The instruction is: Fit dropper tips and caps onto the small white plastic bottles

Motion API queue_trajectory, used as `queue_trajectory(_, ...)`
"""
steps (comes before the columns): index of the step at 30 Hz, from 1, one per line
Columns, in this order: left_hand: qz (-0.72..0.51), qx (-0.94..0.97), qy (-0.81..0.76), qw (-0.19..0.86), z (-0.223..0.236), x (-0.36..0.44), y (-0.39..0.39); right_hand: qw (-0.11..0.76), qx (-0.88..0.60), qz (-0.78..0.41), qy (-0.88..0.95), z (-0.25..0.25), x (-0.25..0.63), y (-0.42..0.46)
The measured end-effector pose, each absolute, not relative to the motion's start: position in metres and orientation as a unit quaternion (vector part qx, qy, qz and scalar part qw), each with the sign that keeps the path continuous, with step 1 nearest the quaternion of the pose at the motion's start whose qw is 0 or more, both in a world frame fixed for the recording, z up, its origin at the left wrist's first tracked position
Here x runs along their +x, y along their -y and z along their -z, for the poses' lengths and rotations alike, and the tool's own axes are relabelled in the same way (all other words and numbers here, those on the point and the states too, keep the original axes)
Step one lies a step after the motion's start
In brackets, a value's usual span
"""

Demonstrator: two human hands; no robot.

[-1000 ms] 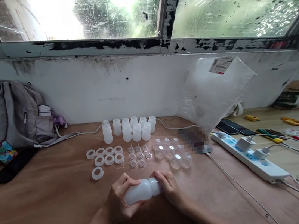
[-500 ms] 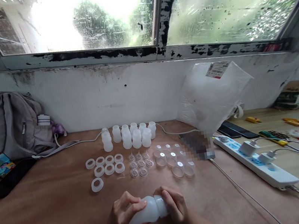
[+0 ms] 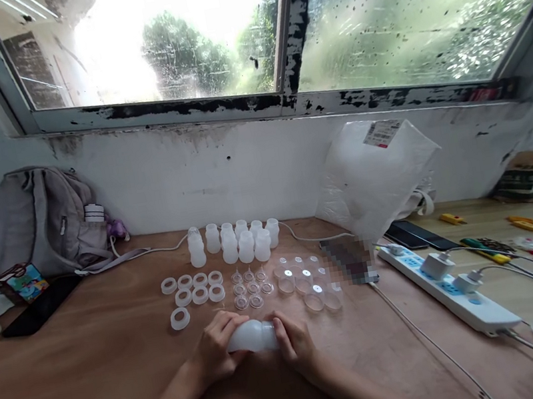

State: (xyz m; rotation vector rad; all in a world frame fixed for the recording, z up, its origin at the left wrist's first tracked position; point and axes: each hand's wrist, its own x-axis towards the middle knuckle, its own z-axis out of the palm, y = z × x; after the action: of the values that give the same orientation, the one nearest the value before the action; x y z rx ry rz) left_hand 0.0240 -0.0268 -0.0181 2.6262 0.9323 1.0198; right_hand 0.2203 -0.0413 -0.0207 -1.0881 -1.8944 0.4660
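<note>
Clamped around the rounded body of a milky white plastic bottle (image 3: 250, 337) with the left hand (image 3: 219, 346), fully wrapped at its base end; closed on its neck end with the right hand (image 3: 294, 341). Held sideways between both, over the brown wooden tabletop (image 3: 95, 368), nearer than the translucent white plastic rings (image 3: 179, 319).

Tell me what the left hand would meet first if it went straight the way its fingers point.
Likely the right hand, closed around the other end of the bottle, though depth is hard to judge.
</note>
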Motion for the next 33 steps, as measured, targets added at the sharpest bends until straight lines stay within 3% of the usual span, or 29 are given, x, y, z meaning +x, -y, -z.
queue_trajectory(4, -0.334, 0.882, -0.327, 0.06, 0.014, 0.02, 0.024, 0.442, -0.46, -0.247, 0.73, 0.007, 0.217, 0.036)
queue_trajectory(11, -0.423, 0.794, -0.435, 0.044, 0.015, 0.023, 0.022, 0.455, -0.452, -0.339, 0.688, -0.033, 0.209, 0.014)
queue_trajectory(23, -0.397, 0.75, -0.529, -0.011, 0.012, -0.02, -0.007, 0.363, -0.45, -0.034, 0.815, -0.099, 0.154, -0.086)
queue_trajectory(33, -0.369, 0.732, -0.573, -0.023, 0.018, -0.053, -0.029, 0.28, -0.521, 0.018, 0.806, -0.074, 0.129, -0.15)
